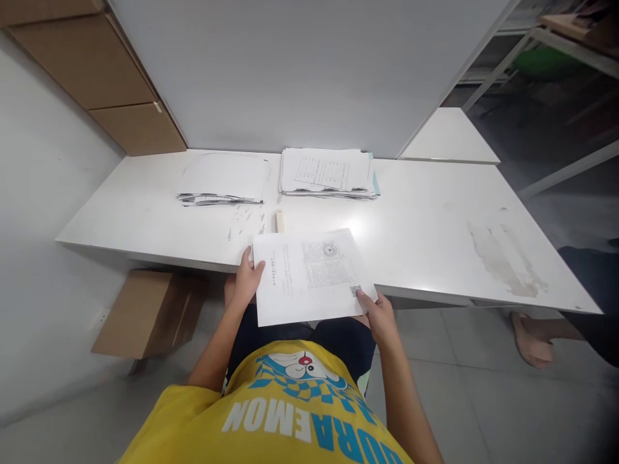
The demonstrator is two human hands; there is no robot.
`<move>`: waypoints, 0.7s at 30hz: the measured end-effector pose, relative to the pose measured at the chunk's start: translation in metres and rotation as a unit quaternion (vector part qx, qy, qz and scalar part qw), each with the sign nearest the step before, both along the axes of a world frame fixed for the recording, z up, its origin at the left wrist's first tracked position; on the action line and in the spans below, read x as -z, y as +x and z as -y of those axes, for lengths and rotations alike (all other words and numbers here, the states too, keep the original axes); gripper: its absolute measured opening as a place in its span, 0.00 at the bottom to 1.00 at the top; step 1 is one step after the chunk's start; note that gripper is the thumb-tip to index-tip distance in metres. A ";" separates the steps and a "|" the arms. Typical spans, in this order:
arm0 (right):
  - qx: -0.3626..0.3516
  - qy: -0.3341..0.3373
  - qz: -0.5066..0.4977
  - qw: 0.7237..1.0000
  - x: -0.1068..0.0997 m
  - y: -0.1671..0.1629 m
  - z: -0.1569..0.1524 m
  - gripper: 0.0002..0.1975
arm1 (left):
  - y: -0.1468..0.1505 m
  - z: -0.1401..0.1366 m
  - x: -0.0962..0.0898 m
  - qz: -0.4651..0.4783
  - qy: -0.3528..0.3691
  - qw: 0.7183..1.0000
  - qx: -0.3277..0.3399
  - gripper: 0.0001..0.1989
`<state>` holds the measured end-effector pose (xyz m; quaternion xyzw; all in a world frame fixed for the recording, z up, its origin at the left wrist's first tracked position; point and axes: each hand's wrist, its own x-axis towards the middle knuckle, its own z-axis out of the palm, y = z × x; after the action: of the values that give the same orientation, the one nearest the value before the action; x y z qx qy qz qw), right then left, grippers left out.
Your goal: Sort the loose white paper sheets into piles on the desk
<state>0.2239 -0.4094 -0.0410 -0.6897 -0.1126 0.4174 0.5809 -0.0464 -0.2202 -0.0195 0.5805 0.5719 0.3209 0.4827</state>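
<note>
A printed sheet of paper (309, 277) is held between my two hands, over the near edge of the white table. It carries a grey picture, lines of print and a small square code. My left hand (248, 278) grips its left edge, thumb on top. At the lower right corner, my right hand (381, 317) pinches the paper beside the code. Fingers under the sheet are hidden, and I cannot tell whether it is one sheet or more. Just beyond the sheet lies a small cream-coloured block (280, 222), partly covered by it.
On the white table (416, 225) a paper stack (222, 177) lies back left, another printed stack (329, 173) beside it. A grey panel (309, 77) rises behind. Cardboard boxes (130, 129) stand at the left, one box (140, 316) below. A person's foot (532, 341) shows at right.
</note>
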 end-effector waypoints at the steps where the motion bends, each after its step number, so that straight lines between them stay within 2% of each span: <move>1: -0.013 -0.005 0.006 1.000 -0.003 0.002 0.001 0.28 | -0.001 0.000 0.002 -0.002 0.008 1.000 0.006 0.37; 7: -0.064 -0.031 0.000 0.997 -0.014 0.006 0.014 0.28 | -0.003 0.003 0.013 -0.034 0.042 0.998 0.015 0.40; 16: -0.042 -0.025 0.033 0.998 -0.009 0.008 0.012 0.32 | 0.018 -0.011 -0.001 -0.047 0.108 0.993 0.028 0.36; 18: -0.038 -0.018 0.049 0.998 -0.006 0.010 0.009 0.31 | 0.023 -0.016 -0.003 -0.093 0.156 0.982 0.045 0.31; 21: -0.032 -0.012 0.059 0.998 -0.003 0.014 0.008 0.29 | 0.032 -0.019 -0.008 -0.198 0.248 0.945 0.076 0.24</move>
<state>0.2380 -0.4172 -0.0383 -0.7160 -0.1633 0.3959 0.5513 -0.0146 -0.2009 -0.0111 0.7757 0.5119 0.2938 0.2234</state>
